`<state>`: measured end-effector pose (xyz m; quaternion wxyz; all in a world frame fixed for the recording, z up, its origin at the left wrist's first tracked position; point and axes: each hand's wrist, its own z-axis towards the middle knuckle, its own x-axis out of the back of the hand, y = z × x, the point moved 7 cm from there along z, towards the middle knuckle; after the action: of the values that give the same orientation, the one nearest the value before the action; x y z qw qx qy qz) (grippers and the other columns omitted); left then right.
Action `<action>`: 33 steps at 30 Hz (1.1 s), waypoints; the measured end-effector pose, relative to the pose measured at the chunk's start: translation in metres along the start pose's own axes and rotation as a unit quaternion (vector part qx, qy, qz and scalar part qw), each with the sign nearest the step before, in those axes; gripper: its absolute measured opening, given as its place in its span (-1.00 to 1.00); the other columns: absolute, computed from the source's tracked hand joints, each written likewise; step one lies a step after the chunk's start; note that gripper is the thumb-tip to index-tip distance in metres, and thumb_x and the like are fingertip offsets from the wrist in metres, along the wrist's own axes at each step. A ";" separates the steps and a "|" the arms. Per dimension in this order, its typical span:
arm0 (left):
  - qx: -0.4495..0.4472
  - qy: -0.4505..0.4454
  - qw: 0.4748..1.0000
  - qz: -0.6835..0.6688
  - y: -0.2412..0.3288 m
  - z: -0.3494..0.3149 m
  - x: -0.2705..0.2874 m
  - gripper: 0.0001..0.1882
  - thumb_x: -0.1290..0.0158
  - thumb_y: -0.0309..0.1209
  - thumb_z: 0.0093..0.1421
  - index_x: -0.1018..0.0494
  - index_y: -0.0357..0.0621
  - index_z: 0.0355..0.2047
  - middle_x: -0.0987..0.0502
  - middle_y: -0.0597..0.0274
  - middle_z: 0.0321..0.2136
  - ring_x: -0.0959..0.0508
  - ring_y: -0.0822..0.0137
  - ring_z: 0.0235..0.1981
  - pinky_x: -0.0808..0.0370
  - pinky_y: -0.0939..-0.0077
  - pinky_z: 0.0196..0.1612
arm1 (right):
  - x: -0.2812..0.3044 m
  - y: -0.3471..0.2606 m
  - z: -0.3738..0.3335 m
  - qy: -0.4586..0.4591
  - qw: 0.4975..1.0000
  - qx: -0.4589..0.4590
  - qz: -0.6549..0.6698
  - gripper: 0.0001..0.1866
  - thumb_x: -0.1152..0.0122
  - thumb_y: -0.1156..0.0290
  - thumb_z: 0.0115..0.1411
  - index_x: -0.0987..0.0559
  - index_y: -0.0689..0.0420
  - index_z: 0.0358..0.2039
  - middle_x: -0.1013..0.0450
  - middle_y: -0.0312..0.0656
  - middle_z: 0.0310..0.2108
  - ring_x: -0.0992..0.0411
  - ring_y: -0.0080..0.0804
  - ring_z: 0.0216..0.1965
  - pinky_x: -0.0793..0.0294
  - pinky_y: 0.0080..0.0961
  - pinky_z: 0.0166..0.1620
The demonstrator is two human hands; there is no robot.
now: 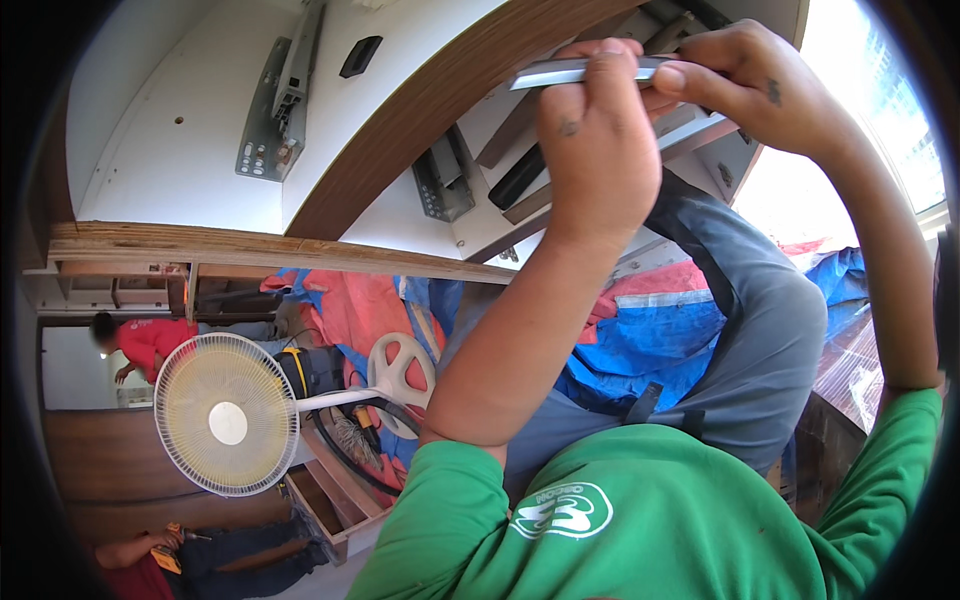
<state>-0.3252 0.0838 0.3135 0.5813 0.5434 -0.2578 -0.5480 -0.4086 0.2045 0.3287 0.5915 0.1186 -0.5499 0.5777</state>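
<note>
A slim, shiny silver metal strip [548, 74] lies across my fingers in front of the cabinet. My left hand [603, 140] is closed on its left part, with the thumb on top. The fingers and thumb of my right hand [735, 80] pinch its right end, which they partly hide. Behind my hands is a white cabinet with a curved brown wood edge [400, 110]. Inside it, a metal bracket [272, 120] is fixed to the white panel, with a second bracket [443, 175] nearer my left wrist.
A white fan [228, 415] stands at the left. Red and blue tarpaulin [640, 345] spreads around my legs. A wooden drawer box [345, 500] lies below the fan's stand. One person in red [150, 340] is at far left; another holds a yellow drill [167, 555] at lower left.
</note>
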 end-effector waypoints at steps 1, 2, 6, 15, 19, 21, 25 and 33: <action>0.003 0.044 0.999 0.010 0.000 0.000 0.006 -0.62 0.07 -0.28 0.37 -0.40 -0.47 -0.10 -0.62 -0.18 -0.29 -0.71 0.10 -0.28 -0.69 0.18 -0.06 | 0.001 -0.002 0.001 0.007 1.000 0.015 0.012 -0.42 -0.18 -0.12 0.36 -0.72 0.24 -0.36 -0.46 -0.15 -0.64 -0.41 -0.39 -0.62 -0.33 -0.42 -0.50; 0.003 0.051 0.999 0.013 0.001 -0.001 0.008 -0.62 0.07 -0.28 0.37 -0.40 -0.48 -0.10 -0.62 -0.18 -0.29 -0.71 0.10 -0.27 -0.69 0.18 -0.06 | 0.000 -0.004 0.002 0.014 0.999 0.028 0.024 -0.42 -0.18 -0.12 0.36 -0.71 0.24 -0.36 -0.46 -0.14 -0.64 -0.40 -0.38 -0.62 -0.33 -0.41 -0.49; -0.001 0.056 0.998 0.020 0.002 -0.001 0.011 -0.62 0.07 -0.29 0.37 -0.40 -0.48 -0.10 -0.63 -0.20 -0.28 -0.71 0.11 -0.27 -0.69 0.17 -0.05 | -0.002 0.000 0.000 0.023 0.999 0.020 -0.015 -0.43 -0.18 -0.10 0.36 -0.70 0.25 -0.37 -0.43 -0.08 -0.64 -0.41 -0.31 -0.63 -0.35 -0.38 -0.49; -0.007 0.075 0.997 0.020 0.006 -0.002 0.021 -0.61 0.07 -0.27 0.36 -0.41 -0.47 -0.10 -0.63 -0.21 -0.31 -0.71 0.08 -0.29 -0.69 0.17 -0.07 | -0.001 -0.019 0.008 -0.079 0.994 -0.038 -0.058 -0.43 -0.23 -0.11 0.33 -0.67 0.21 -0.51 -0.49 -0.05 -0.68 -0.49 -0.18 -0.67 -0.45 -0.25 -0.55; -0.021 0.041 0.999 0.014 0.005 -0.001 0.012 -0.62 0.08 -0.29 0.36 -0.41 -0.48 -0.10 -0.63 -0.24 -0.31 -0.71 0.06 -0.28 -0.68 0.13 -0.04 | 0.011 -0.025 0.007 -0.080 0.990 -0.107 -0.038 -0.35 -0.22 -0.20 0.30 -0.67 0.18 -0.59 -0.49 -0.05 -0.71 -0.49 -0.13 -0.66 -0.45 -0.22 -0.54; -0.011 0.041 0.999 0.013 0.004 -0.002 0.013 -0.61 0.07 -0.29 0.36 -0.40 -0.49 -0.09 -0.63 -0.31 -0.26 -0.71 0.03 -0.27 -0.68 0.13 -0.04 | 0.007 -0.030 0.010 -0.095 0.990 -0.097 -0.034 -0.37 -0.22 -0.20 0.30 -0.68 0.19 -0.55 -0.50 -0.05 -0.69 -0.49 -0.13 -0.66 -0.46 -0.23 -0.54; -0.004 0.080 0.996 0.026 0.011 -0.007 0.030 -0.61 0.08 -0.28 0.35 -0.37 -0.48 -0.07 -0.63 -0.36 -0.21 -0.70 0.00 -0.24 -0.67 0.12 -0.02 | -0.001 -0.039 0.011 -0.046 0.998 -0.018 -0.043 -0.37 -0.23 -0.20 0.29 -0.69 0.20 -0.51 -0.51 -0.05 -0.69 -0.50 -0.15 -0.66 -0.46 -0.25 -0.54; 0.001 0.070 0.998 -0.002 0.005 -0.012 0.023 -0.64 0.08 -0.30 0.34 -0.37 -0.45 -0.11 -0.62 -0.41 -0.21 -0.71 -0.12 -0.22 -0.67 0.09 -0.01 | 0.008 -0.007 -0.024 0.006 0.996 0.083 -0.041 -0.43 -0.44 0.00 0.19 -0.59 0.25 -0.03 -0.48 -0.07 -0.41 -0.47 -0.30 -0.45 -0.43 -0.33 -0.36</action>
<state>-0.3064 0.0654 0.3084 0.5960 0.5819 -0.2158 -0.5095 -0.3930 0.2255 0.3297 0.6059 0.1862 -0.4909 0.5977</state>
